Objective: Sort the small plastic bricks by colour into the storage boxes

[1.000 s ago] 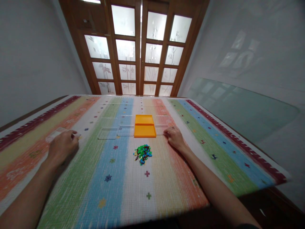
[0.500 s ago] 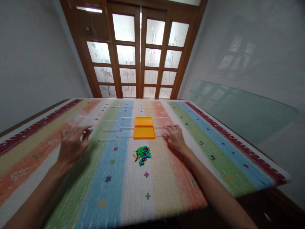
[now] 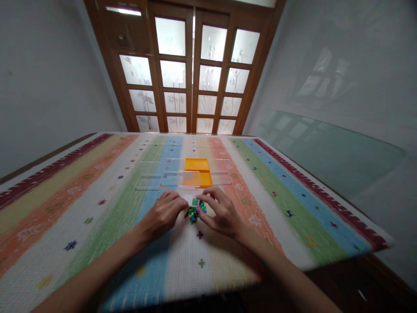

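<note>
My left hand (image 3: 167,211) is closed with its fingertips on the left edge of a small clear plastic box (image 3: 187,198). From the other side, my right hand (image 3: 223,213) pinches the box's right edge with thumb and fingers. The box is tilted just above a pile of tiny green, blue, yellow and dark building-block pieces (image 3: 194,215), partly covering it. Its see-through lid seems to stand open toward the far side, overlapping an open orange plastic case (image 3: 205,180), though the clear edges are hard to separate.
Several clear open cases stand in a row beside the orange one, including a clear case (image 3: 148,183) at left and another clear case (image 3: 223,178) at right. A striped tablecloth (image 3: 143,261) covers the table. Beyond it are wooden glazed doors (image 3: 192,100).
My left hand has come in from the left with the clear box to above the pile. My right hand has left the right-hand clear case and now grips the same box.
</note>
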Motion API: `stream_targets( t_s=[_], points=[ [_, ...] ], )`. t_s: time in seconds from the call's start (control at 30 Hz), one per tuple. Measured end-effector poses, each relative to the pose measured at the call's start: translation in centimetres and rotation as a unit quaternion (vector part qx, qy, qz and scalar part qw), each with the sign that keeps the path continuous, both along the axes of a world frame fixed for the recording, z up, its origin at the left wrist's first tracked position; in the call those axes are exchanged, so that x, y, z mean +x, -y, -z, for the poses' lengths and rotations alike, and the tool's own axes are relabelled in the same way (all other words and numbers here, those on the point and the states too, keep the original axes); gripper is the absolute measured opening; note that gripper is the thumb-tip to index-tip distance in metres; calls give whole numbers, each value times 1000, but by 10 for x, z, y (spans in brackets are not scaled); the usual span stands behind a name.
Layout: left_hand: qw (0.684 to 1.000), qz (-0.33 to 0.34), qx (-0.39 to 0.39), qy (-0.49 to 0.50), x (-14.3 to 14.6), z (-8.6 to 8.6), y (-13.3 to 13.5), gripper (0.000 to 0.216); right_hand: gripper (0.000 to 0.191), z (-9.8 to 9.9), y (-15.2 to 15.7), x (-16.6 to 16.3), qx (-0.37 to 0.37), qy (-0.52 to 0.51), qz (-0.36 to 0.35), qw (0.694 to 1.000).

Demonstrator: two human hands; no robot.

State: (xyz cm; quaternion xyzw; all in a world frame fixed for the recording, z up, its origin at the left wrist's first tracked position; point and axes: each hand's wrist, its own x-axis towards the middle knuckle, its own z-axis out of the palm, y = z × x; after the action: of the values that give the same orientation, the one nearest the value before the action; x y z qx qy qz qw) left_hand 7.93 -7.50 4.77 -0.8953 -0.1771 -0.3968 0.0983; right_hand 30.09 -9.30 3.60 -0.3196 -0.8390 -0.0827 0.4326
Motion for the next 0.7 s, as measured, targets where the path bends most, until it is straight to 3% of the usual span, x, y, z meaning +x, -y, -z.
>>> stream_targets(
  t_s=[0.23, 0.37, 0.47, 0.6, 0.7],
  points=[
    [999, -21, 37, -12, 13, 4, -4, 17, 16, 5, 3, 6, 0, 47, 20, 999],
    [996, -47, 71, 1, 12, 6, -10, 18, 18, 5, -8, 31, -6, 24, 93, 995],
    [995, -73, 69, 6, -8, 13, -20, 12, 23, 10, -23, 67, -20, -7, 184, 983],
    [990, -142, 0, -14, -46, 24, -36, 15, 29, 25, -40, 114, -69, -7, 309, 949],
    [979, -196, -46, -31, -72, 29, -47, 18, 32, 36, -47, 134, -110, 13, 362, 926]
  ],
)
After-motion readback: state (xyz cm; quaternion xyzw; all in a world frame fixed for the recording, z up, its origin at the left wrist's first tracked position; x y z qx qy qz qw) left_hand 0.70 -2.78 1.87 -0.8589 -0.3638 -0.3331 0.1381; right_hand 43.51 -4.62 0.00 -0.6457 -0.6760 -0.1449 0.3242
